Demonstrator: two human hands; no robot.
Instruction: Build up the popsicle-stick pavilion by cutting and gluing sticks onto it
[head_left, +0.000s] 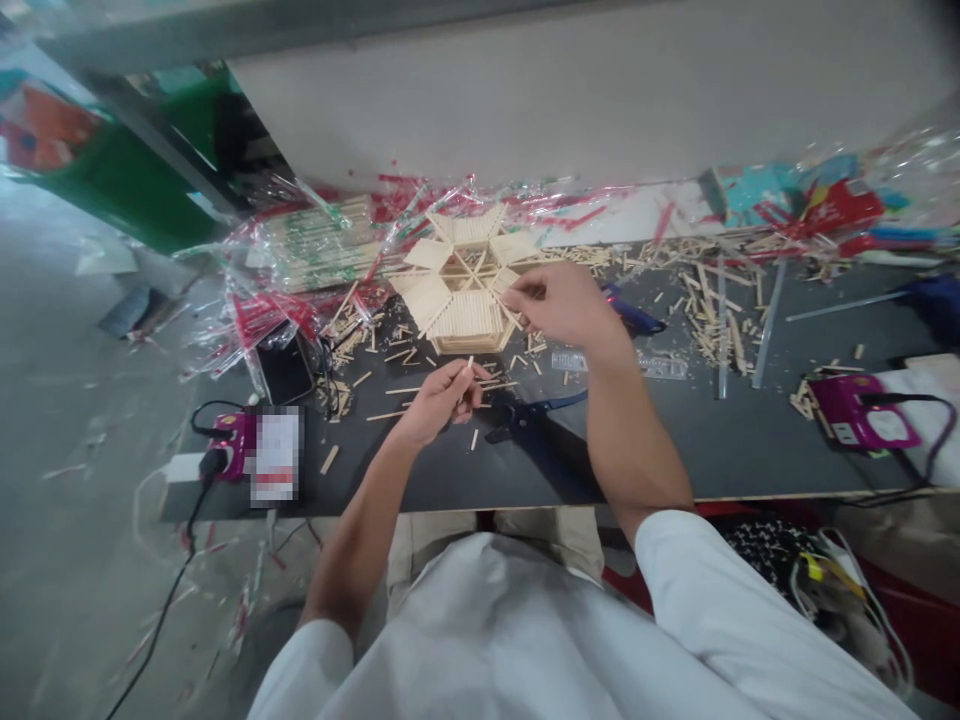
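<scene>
Near left corner: one purple socket box (238, 445) bore two black plugs, with one flat item (276, 455), its face blurred out, just beside it.
Near edge, toward the right end: a second purple socket box (862, 415) carried one black plug, so two boxes in all.
Near edge, middle: one dark blue hand tool (521, 425) lay just right of the left hand.
Left hand (448, 400): its grip was pinched tight, thumb and finger on one small wooden stick (470, 362) that poked up from the fingertips; at least four thin rods (386, 415) lay on the counter (450, 475) around it.
Right hand (562, 300): fingertips close together at the star's right side; whether that grip was clamped on anything could not be told.
Ruler: one clear ruler (660, 366) lay partly behind the right forearm.
Wooden star: one (469, 318), left of the counter's middle, toward the far edge, just beyond the left hand.
Phone: one dark phone (286, 368), near the left edge.
Clear sticks: two lay loose (769, 325) toward the right end, among wood scraps (699, 320) too many to count.
Far edge: crumpled red-and-clear wrappers (397, 195), not countable.
</scene>
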